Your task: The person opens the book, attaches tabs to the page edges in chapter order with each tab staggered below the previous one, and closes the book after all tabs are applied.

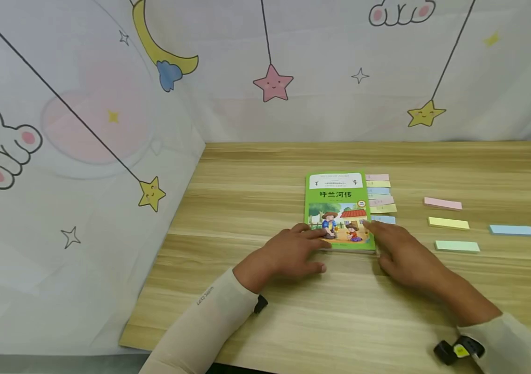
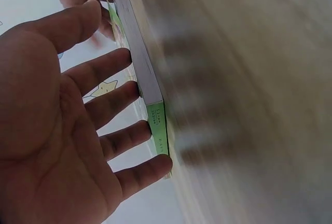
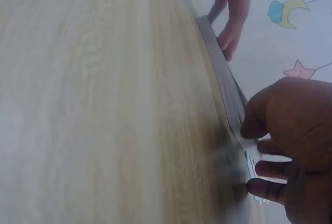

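A closed book (image 1: 335, 210) with a green cover and a picture of two figures in hats lies flat on the wooden table. Several coloured sticky tabs (image 1: 380, 192) stick out from its right edge. My left hand (image 1: 293, 252) lies at the book's lower left, its fairly straight fingers over the cover's corner and edge. At the lower right corner, my right hand (image 1: 403, 254) touches the book with its fingertips. In the left wrist view, the left fingertips meet the green spine (image 2: 157, 125). The right wrist view shows the right thumb by the page edges (image 3: 225, 79).
To the right lie separate pads of sticky tabs: pink (image 1: 442, 203), yellow (image 1: 448, 223), green (image 1: 456, 246) and blue (image 1: 512, 230). White cloth (image 1: 321, 119) printed with stars and a moon hangs behind and left of the table (image 1: 256, 182).
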Demonstrator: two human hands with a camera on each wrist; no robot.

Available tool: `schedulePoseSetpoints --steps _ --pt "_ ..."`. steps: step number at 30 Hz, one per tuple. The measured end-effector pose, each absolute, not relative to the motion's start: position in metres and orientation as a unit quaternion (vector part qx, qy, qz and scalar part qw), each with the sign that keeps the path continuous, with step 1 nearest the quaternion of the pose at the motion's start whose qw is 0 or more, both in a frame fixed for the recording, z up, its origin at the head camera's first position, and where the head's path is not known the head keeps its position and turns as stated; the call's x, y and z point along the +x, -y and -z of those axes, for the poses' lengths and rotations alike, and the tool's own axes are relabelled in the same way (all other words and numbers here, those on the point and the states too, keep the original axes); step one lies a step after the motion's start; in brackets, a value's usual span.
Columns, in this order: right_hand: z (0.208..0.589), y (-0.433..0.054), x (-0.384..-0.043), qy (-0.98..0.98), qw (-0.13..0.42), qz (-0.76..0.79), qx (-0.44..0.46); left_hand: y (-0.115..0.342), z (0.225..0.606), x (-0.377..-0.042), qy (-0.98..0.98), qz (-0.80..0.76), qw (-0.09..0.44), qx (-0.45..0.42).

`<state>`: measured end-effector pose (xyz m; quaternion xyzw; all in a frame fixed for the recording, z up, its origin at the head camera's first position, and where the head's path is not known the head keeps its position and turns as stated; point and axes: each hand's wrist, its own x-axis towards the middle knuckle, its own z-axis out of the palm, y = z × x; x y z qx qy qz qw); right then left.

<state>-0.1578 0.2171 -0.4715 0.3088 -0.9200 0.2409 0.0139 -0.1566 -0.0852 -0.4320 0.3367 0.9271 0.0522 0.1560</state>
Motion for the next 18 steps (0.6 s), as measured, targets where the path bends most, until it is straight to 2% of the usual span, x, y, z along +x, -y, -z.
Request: schedulePoseSetpoints --steps 8,12,15,18 --pt "0.474 -0.214 -0.155 0.924 0.025 -0.207 0.32 0.086 0.437 -0.159 -0.926 -0.054 0.161 0.337" --pt "0.471 -0.215 -0.158 0.923 0.024 -0.211 0.32 0.088 0.438 -0.163 -0.923 -0.07 0.147 0.348" --pt "0.465 -0.222 -0.16 0.923 0.033 -0.219 0.313 0.091 0.436 -0.167 -0.925 -0.099 0.118 0.346" --pt "0.454 -0.236 -0.162 0.93 0.054 -0.218 0.29 0.099 0.429 -0.171 -0.933 -0.127 0.069 0.329"
